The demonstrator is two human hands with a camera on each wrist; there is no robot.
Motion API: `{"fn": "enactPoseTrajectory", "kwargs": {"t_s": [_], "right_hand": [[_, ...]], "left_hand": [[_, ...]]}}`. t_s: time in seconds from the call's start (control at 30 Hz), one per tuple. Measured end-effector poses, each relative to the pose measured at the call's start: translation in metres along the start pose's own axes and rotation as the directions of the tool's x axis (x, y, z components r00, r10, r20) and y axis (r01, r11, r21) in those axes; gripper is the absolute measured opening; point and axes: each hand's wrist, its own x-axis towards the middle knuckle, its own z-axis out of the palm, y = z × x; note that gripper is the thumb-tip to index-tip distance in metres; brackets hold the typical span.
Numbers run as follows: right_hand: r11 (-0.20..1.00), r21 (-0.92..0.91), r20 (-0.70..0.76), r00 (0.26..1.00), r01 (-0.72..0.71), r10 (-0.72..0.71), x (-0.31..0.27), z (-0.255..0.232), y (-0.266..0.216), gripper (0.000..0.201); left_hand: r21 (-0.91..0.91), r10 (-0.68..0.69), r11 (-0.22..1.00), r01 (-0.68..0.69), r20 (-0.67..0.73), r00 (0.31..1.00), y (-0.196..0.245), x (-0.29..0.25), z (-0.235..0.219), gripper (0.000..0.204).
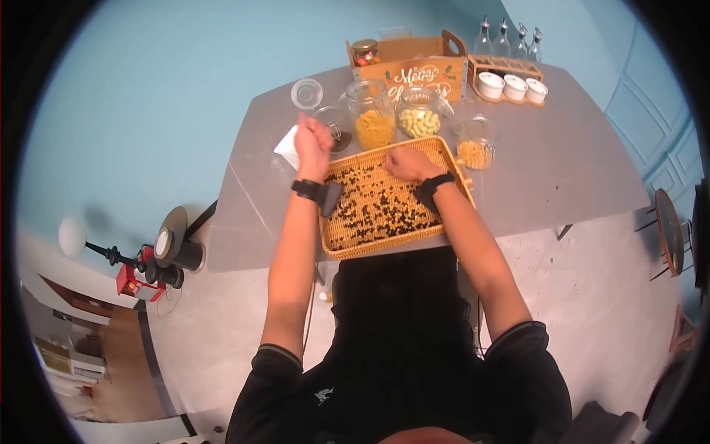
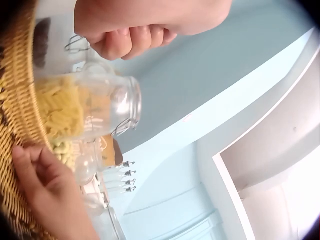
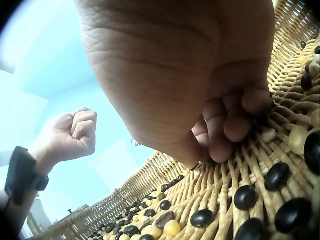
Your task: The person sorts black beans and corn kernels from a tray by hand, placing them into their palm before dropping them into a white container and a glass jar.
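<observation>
A rectangular wicker tray [image 1: 396, 238] holds scattered black beans [image 3: 245, 197] and yellow kernels [image 3: 172, 228]. My right hand [image 1: 411, 162] reaches into its far part, fingers curled down and tips at the weave. A dark bean shows right by those fingertips [image 3: 256, 102]; I cannot tell whether they grip it. My left hand [image 1: 314, 146] is held up as a fist above the tray's far left corner, its palm hidden. Behind that fist stands a glass jar [image 1: 342, 140] with dark contents low inside. A loose round glass lid [image 1: 307, 94] lies beyond it.
Along the tray's far side stand a pasta jar [image 1: 374, 127], a jar of pale green pieces [image 1: 419, 123] and a jar of yellow kernels [image 1: 475, 154]. Behind are a wooden crate [image 1: 414, 72], white cups [image 1: 515, 87] and glass bottles [image 1: 501, 44]. White paper [image 1: 287, 147] lies left.
</observation>
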Motion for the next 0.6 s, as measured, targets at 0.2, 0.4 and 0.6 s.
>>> {"fn": "enactPoseTrajectory", "kwargs": {"t_s": [0.2,0.4,0.6], "right_hand": [[0.999,-0.018,-0.028,0.999,0.027,-0.027,-0.004,-0.004,-0.004,0.025],[0.999,-0.033,-0.017,0.999,0.031,-0.032,0.003,0.002,0.007,0.025],[0.999,-0.009,-0.03,0.999,0.039,-0.039,0.007,0.007,0.01,0.025]], "left_hand": [[0.439,0.245,0.883,-0.167,-0.127,0.961,0.051,0.049,-0.034,0.046],[0.697,0.12,0.717,-0.031,-0.079,0.99,0.054,0.055,-0.053,0.068],[0.704,0.088,0.709,-0.036,-0.037,0.995,0.056,0.047,-0.04,0.083]]}}
